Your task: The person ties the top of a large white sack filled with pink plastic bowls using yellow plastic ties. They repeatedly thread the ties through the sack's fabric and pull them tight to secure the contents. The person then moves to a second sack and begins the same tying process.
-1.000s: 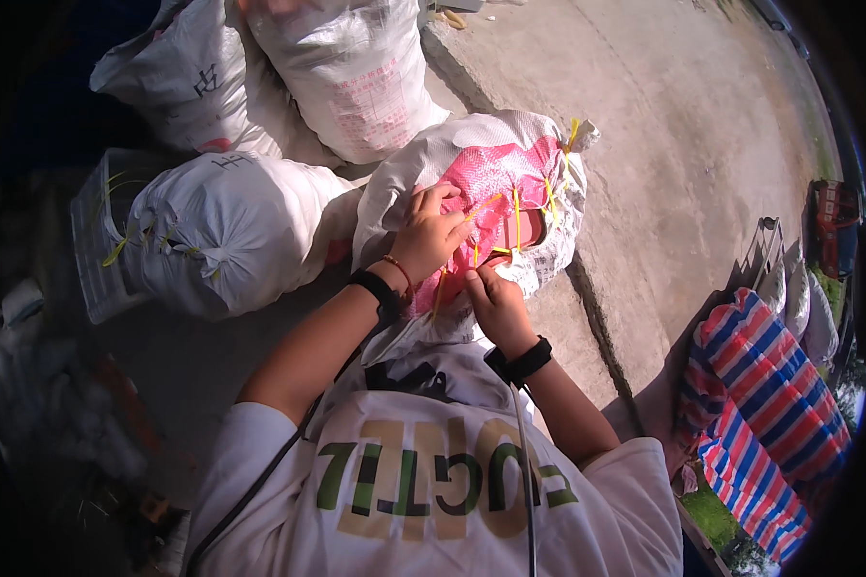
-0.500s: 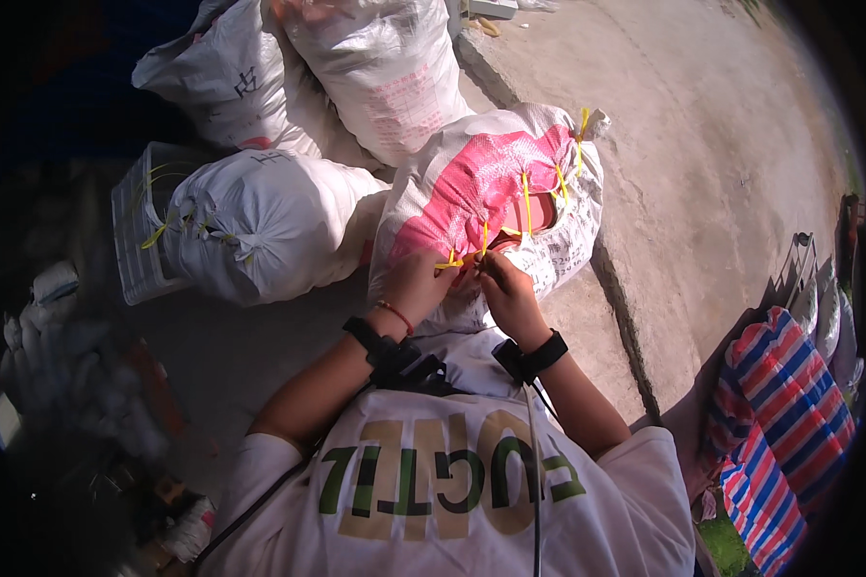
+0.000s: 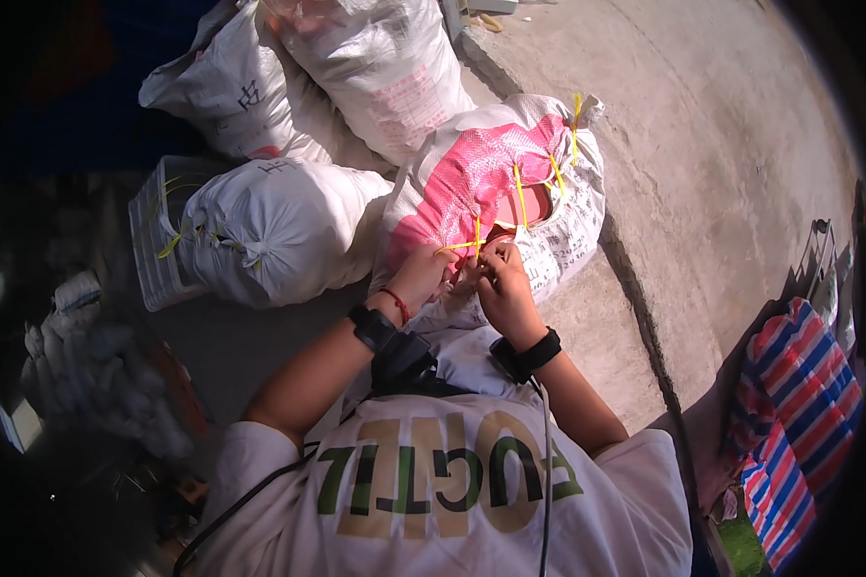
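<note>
A stuffed white and pink woven sack (image 3: 471, 159) lies in front of me. Yellow ties (image 3: 520, 192) cross its partly gaping mouth at several spots, and reddish-pink contents (image 3: 524, 209) show through the gap. At the near end of the mouth my left hand (image 3: 420, 279) is closed, its fingertips on a yellow tie (image 3: 460, 245) that stretches toward the right. Close beside it my right hand (image 3: 507, 293) pinches at the lower end of the same tie, by the sack's edge. My fingers partly hide the grip. Both wrists wear black bands.
To the left, a tied white sack (image 3: 274, 231) rests against a pale plastic crate (image 3: 149, 245). Two upright white sacks stand behind, one (image 3: 380, 82) next to the pink one. A crack (image 3: 635, 317) runs through the concrete. Striped red, white and blue bags (image 3: 799, 385) lie at right.
My right hand has shifted slightly down and left along the sack's mouth. The yellow tie by my left fingers now shows as a longer strip. The whole view has turned a little.
</note>
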Available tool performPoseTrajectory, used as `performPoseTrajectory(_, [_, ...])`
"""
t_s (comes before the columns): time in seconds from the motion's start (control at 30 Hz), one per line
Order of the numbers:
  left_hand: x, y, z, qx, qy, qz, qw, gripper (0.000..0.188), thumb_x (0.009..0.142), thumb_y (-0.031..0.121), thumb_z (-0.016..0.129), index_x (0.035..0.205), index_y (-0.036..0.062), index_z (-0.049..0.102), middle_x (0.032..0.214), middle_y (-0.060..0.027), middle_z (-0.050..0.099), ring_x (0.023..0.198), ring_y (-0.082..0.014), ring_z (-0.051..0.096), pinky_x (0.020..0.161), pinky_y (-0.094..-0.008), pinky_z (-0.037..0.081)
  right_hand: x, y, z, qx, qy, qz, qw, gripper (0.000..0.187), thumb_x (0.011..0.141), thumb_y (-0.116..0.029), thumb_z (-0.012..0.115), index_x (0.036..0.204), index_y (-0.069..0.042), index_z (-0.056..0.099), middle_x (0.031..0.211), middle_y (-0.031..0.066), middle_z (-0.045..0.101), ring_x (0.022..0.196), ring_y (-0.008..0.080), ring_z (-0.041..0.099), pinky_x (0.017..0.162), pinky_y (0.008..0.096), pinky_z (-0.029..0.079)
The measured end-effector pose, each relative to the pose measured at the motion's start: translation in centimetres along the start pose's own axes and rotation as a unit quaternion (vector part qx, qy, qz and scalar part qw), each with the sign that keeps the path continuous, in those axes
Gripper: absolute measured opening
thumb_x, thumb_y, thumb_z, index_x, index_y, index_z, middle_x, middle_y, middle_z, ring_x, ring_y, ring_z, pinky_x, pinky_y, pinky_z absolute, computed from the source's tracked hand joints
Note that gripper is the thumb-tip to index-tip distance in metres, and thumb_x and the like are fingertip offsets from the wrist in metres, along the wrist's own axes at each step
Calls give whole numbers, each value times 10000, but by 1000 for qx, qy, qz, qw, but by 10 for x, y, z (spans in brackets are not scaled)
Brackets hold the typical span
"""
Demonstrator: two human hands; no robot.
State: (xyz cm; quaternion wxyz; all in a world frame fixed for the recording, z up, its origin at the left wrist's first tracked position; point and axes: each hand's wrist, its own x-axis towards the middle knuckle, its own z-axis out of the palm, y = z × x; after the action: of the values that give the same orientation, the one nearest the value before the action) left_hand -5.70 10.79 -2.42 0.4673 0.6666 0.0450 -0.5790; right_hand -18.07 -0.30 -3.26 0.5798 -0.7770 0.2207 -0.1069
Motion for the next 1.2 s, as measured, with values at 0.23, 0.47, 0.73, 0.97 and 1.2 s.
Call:
performPoseTrajectory(0.23, [-18,-23,-8,332,101,294,891,184,892,169,466,821,13,532,653,-177,553,573,-321,554,557,-415,432,2,2,-1,18,63,36,997,273,738,32,486,1001,48,558,992,201,486,910,343,517,798,378,436])
performPoseTrajectory(0.47, [-58,-23,3,483,66,257,835,114,848,130,494,877,20,483,737,-234,579,720,-420,573,603,-502,439,-3,8,14,182,-82,134,971,137,874,-98,520,889,13,597,668,88,602,564,151,548,543,297,453])
performPoseTrajectory(0.73, [-82,-38,5,196,101,255,941,343,983,302,358,1042,0,510,676,-112,590,587,-191,590,547,-321,429,25,-8,23,326,-199,282,880,270,919,-176,513,695,-45,586,605,3,573,509,52,485,474,207,380])
performPoseTrajectory(0.97, [-116,-26,-38,-407,77,164,895,506,963,505,267,582,174,300,497,49,221,394,-79,159,452,-247,196,8,0,33,137,5,83,987,182,876,-131,540,962,14,608,762,129,613,635,191,606,593,323,475])
performPoseTrajectory(1.2, [-162,-38,-13,-515,-73,145,842,506,982,447,254,549,187,298,476,59,184,368,-86,124,439,-258,157,-14,-57,33,-26,-271,-411,870,349,761,-43,567,1098,32,522,920,153,570,766,296,582,678,378,482])
